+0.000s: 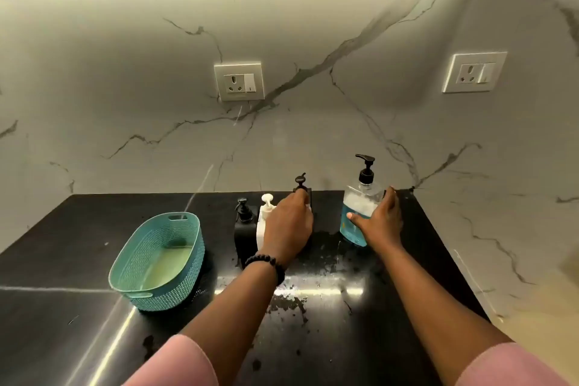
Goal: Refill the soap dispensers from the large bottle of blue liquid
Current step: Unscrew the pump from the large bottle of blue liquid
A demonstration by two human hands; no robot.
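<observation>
Head view. The large bottle [357, 213] of blue liquid stands upright at the back right of the dark table [78, 260], just before the marble wall. It is clear plastic, roughly half full, with foam above the blue and a black pump on top. The right hand [380, 218] wraps its side, thumb across the front, fingers behind. The left hand [289, 226] curls over a third dispenser [301, 188], of which little more than the black pump shows; a white dispenser [265, 213] and a black dispenser [245, 226] stand just to its left. A teal basket [131, 263] sits farther left.

Judged handling: the bottle is likely moderately heavy, stiff-walled yet squeezable, possibly slick with soap. Grip the flat body low, not the pump.
</observation>
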